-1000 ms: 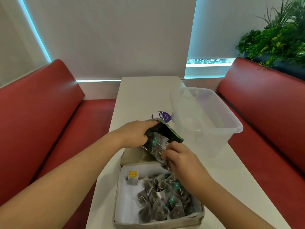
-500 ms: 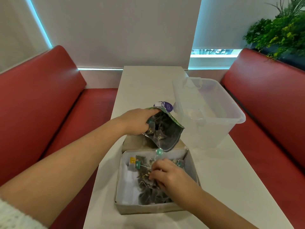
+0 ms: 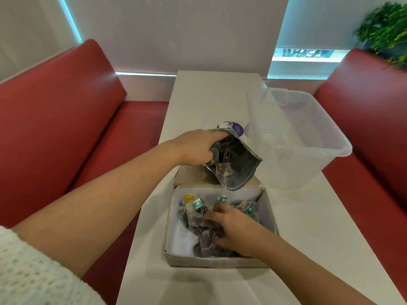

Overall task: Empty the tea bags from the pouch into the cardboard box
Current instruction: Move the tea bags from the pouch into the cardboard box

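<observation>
Head view: the left hand [image 3: 195,148] grips the pouch [image 3: 239,172] at its upper edge, with the fingers clamped on the rim and partly tucked inside the opening. The pouch is held off the bench [image 3: 211,95], tilted with its open mouth turned down and toward the camera, above the far edge of the cardboard box [image 3: 211,262]. A few bags show inside the pouch, and a thin string hangs from its lower lip.

The box stands on the bench near the person, open at the top and lined in white. A heap of dark tea bags [image 3: 193,220] lies in it, mostly in its middle and right part, with green tags and one yellow tag [image 3: 188,197] toward the far side.

The right hand [image 3: 234,230] is down inside the box on top of the heap. Its fingers are bent and a little apart over the bags, but I cannot tell whether they grasp any.

A clear plastic tub [image 3: 308,139] stands on the bench just beyond and to the right of the box. A round purple label [image 3: 237,128] lies behind the pouch. Red seats [image 3: 66,111] run along both sides of the bench.
</observation>
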Demonstrator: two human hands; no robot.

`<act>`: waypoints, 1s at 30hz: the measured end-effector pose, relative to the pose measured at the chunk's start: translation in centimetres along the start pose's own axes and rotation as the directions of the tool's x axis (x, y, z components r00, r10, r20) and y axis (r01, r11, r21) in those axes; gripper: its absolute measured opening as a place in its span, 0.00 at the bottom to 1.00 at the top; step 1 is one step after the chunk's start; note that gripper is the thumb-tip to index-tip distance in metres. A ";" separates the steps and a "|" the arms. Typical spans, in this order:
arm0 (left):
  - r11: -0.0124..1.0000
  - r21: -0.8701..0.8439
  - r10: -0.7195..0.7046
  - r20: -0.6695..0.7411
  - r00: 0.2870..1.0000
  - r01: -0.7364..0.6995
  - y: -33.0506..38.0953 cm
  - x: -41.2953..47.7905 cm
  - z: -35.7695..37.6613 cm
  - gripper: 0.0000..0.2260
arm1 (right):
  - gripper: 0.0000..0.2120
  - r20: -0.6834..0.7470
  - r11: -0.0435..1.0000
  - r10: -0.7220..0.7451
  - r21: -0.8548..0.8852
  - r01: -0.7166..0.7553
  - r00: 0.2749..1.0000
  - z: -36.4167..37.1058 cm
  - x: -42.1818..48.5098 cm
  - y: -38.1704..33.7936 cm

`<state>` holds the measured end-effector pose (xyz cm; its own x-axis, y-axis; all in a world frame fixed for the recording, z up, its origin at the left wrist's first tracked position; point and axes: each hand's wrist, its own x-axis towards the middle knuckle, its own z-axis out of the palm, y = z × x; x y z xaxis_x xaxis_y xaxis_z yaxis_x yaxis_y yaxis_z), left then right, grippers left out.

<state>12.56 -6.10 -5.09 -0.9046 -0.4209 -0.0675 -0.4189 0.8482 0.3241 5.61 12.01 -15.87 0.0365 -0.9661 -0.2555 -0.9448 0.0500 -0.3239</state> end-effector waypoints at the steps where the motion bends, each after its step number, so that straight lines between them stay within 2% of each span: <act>1: 1.000 0.000 0.001 0.002 1.000 -0.001 0.0 0.1 0.1 0.33 | 0.21 0.024 1.000 0.005 -0.008 -0.005 1.000 0.0 0.6 -0.4; 3: 1.000 0.005 0.001 0.010 1.000 -0.001 0.0 0.2 0.1 0.32 | 0.09 -0.029 1.000 -0.018 0.000 0.018 0.999 -0.3 1.6 -1.2; 5: 1.000 0.004 -0.001 0.016 1.000 0.001 -0.1 0.2 0.0 0.32 | 0.04 -0.080 0.997 -0.036 0.061 0.040 0.996 -0.7 2.3 -2.0; 7: 1.000 0.002 0.000 0.023 1.000 0.000 -0.1 0.1 -0.2 0.32 | 0.07 -0.069 0.984 -0.083 0.152 0.092 0.994 -1.0 2.4 -2.9; 10: 1.000 -0.015 0.001 0.038 0.999 0.000 -0.2 -0.2 -0.2 0.32 | 0.17 0.103 0.970 -0.174 0.189 0.152 0.979 -1.4 1.5 -3.8; 11: 1.000 -0.021 0.000 0.042 0.999 0.001 -0.2 -0.3 -0.3 0.32 | 0.18 0.102 0.970 -0.180 0.185 0.159 0.978 -1.6 1.1 -3.8; 12: 1.000 -0.023 0.000 0.044 0.999 0.001 -0.2 -0.4 -0.3 0.32 | 0.17 0.047 0.968 -0.169 0.195 0.157 0.985 -1.9 0.8 -3.6; 14: 1.000 -0.017 0.002 0.040 0.999 -0.001 -0.4 -0.5 -0.3 0.33 | 0.12 -0.218 0.956 -0.109 0.244 0.162 0.970 -2.9 0.3 -2.8; 16: 1.000 -0.016 0.005 0.034 0.999 -0.005 -0.4 -0.5 -0.3 0.33 | 0.09 -0.512 0.957 -0.015 0.240 0.160 0.859 -4.1 0.3 -1.5; 18: 1.000 -0.005 0.011 0.031 0.999 -0.011 -0.3 -0.5 -0.3 0.33 | 0.10 -0.652 0.981 0.047 0.172 0.087 0.757 -5.0 1.5 0.1; 19: 1.000 0.001 0.013 0.029 0.999 -0.013 -0.2 -0.5 -0.4 0.32 | 0.14 -0.649 0.992 0.061 0.123 0.025 0.759 -5.4 2.5 0.8; 20: 1.000 0.002 0.015 0.026 1.000 -0.015 -0.1 -0.5 -0.4 0.33 | 0.18 -0.597 0.996 0.080 0.071 -0.047 0.798 -5.6 3.7 1.5; 22: 1.000 -0.004 0.014 0.021 1.000 -0.013 0.0 -0.6 -0.5 0.33 | 0.23 -0.377 0.980 0.178 -0.011 -0.197 0.909 -5.9 5.9 2.5; 24: 1.000 -0.005 0.013 0.027 1.000 -0.013 0.1 -0.6 -0.5 0.33 | 0.21 -0.150 0.942 0.292 -0.124 -0.311 0.944 -6.1 7.8 2.6; 25: 1.000 -0.004 0.013 0.032 0.999 -0.013 0.1 -0.7 -0.4 0.33 | 0.17 -0.098 0.926 0.328 -0.164 -0.341 0.940 -6.1 8.5 2.6; 27: 1.000 -0.006 0.008 0.036 0.999 -0.007 0.0 -0.7 -0.3 0.33 | 0.11 -0.112 0.917 0.346 -0.171 -0.361 0.932 -6.4 8.9 2.3; 30: 1.000 -0.014 -0.004 0.022 1.000 0.005 -0.3 -0.6 -0.4 0.32 | 0.11 -0.323 0.948 0.234 -0.132 -0.288 0.917 -6.8 7.0 2.0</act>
<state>13.21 -6.22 -4.78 -0.9043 -0.4173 -0.0897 -0.4219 0.8417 0.3369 1.80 3.59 -12.16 -0.2928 -0.9560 -0.0160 -0.9494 0.2927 -0.1136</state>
